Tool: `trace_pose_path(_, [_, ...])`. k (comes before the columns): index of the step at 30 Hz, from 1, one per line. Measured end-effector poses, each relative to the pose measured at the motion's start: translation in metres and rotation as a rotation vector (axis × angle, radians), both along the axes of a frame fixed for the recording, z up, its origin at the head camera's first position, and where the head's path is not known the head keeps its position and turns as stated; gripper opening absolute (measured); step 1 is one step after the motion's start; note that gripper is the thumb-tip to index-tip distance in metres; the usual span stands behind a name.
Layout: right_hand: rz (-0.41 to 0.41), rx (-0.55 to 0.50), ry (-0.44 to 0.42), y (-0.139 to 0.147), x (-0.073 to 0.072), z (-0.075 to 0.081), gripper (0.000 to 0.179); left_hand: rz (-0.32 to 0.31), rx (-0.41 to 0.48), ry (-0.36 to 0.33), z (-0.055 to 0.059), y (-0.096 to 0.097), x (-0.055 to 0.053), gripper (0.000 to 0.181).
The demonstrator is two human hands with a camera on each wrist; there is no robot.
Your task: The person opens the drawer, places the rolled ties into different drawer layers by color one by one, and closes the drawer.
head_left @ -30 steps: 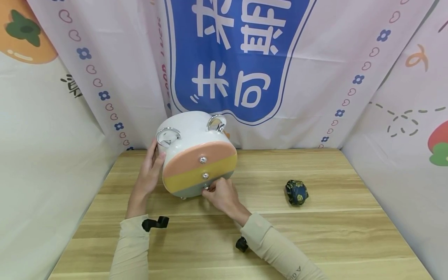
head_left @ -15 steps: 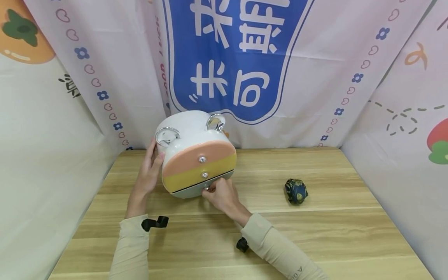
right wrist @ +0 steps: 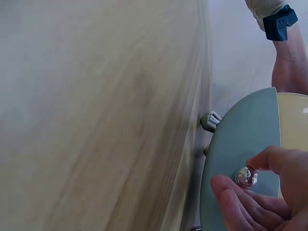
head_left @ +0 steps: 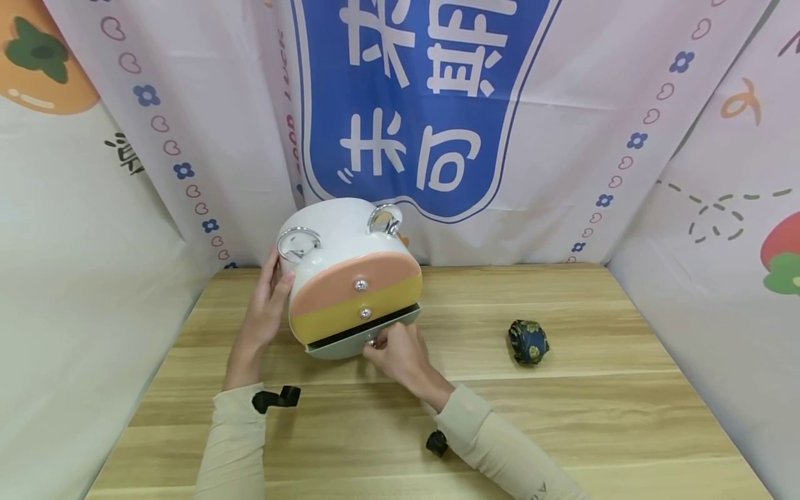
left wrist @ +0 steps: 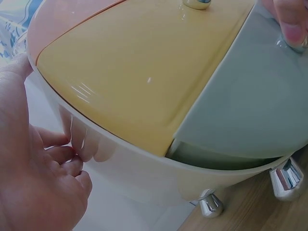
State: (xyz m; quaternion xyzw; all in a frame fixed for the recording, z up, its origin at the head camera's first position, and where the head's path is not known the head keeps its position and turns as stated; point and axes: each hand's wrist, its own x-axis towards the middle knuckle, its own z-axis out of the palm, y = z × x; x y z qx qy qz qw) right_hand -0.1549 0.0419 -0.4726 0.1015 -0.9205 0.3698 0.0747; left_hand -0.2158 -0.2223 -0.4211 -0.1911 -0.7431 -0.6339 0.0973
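Observation:
A white oval drawer box [head_left: 337, 226] with two silver ear-shaped rings stands at the back left of the table. Its front has a pink drawer, a yellow drawer [left wrist: 125, 67] and a grey-green drawer [head_left: 344, 346], each with a silver knob. The bottom, grey-green one is pulled slightly out, with a dark gap above it. My right hand [head_left: 400, 354] pinches its knob [right wrist: 246, 177] between thumb and fingers. Against the box's left side rests my left hand [head_left: 265, 312], fingers fairly straight along the white wall.
On the wooden table [head_left: 600, 417], right of the box, lies a small dark blue bundle [head_left: 528, 342] with a yellow flower pattern. Printed cloth [head_left: 550, 173] hangs behind the table and along both sides. Short silver feet [left wrist: 211, 204] support the box.
The grey-green bottom drawer has come out from flush, opening a widening gap. My right hand has moved slightly toward me with the knob. The left hand stays in place.

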Motion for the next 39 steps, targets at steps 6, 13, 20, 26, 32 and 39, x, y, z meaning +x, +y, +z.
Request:
trace_pose_path(6, [0.009, -0.002, 0.001, 0.004, 0.007, 0.002, 0.037, -0.006, -0.001, 0.006, 0.000, 0.001, 0.001, 0.070])
trace_pose_path(13, [0.031, -0.009, 0.013, 0.008, 0.013, 0.001, 0.033, -0.002, 0.007, 0.006, 0.000, 0.002, 0.000, 0.070])
trace_pose_path(20, [0.038, -0.010, 0.003, 0.011, 0.019, 0.001, 0.028, -0.003, 0.018, 0.005, 0.000, 0.002, 0.000, 0.070])
trace_pose_path(26, [0.039, -0.002, -0.002, 0.013, 0.024, 0.002, 0.027, -0.003, 0.015, 0.004, 0.001, 0.002, 0.000, 0.070])
trace_pose_path(32, [0.034, 0.014, 0.001, 0.015, 0.028, 0.003, 0.026, -0.011, 0.025, 0.012, 0.000, 0.002, 0.000, 0.070])
trace_pose_path(39, [0.047, 0.007, 0.006, 0.017, 0.033, 0.004, 0.024, -0.020, 0.033, 0.026, -0.001, 0.002, -0.001, 0.070])
